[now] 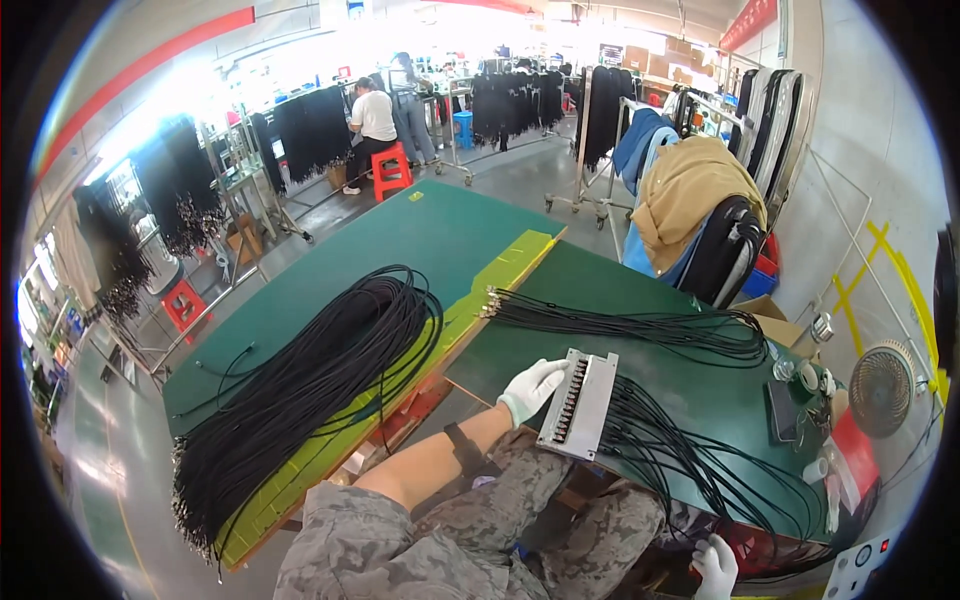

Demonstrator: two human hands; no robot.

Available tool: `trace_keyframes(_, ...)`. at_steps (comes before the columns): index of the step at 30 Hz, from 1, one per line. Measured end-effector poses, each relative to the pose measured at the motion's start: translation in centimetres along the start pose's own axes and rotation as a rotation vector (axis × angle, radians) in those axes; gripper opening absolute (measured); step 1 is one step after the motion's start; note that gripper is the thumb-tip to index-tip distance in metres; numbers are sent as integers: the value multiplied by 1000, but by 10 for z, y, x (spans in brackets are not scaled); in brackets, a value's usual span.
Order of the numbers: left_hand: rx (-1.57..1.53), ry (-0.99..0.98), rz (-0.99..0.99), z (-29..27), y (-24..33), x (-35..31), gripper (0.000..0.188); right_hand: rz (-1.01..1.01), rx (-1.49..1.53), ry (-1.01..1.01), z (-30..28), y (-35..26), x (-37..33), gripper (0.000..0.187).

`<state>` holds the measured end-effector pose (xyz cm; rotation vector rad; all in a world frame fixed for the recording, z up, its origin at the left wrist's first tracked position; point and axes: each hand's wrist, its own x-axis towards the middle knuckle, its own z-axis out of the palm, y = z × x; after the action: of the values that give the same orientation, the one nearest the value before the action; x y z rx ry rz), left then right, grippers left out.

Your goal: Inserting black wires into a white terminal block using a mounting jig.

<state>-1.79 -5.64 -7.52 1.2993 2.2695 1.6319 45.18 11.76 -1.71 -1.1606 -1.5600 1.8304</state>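
A silvery metal block fixture [590,405] with a row of slots lies at the near edge of the green table, in front of my lap. Black cables [680,440] run out from its right side, their ends seated along the row. My left hand [533,390], in a white glove, has its fingers stretched out against the fixture's left edge. Low at the right, below the table edge, is my white-gloved right hand [715,567]. Its fingers are curled beside hanging cables; what they hold is too small to make out.
A large bundle of black cables [310,390] covers the left tabletop beside a yellow strip [500,265]. Another cable bundle [630,330] lies behind the fixture. Tape rolls [808,376] and a small fan [882,388] stand at right. Two people work far off among cable racks.
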Motion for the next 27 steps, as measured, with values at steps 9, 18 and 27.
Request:
trace_keyframes(9,-52,-30,129,-6,12,2,40,69,17,131,32,-7,-44,39)
trace_keyframes(18,-656,8,-49,-40,-71,23,42,20,-256,873,-84,-1,-135,43)
trace_keyframes(27,-703,-47,-99,-3,-44,25,47,176,68,1441,-250,169,-417,33)
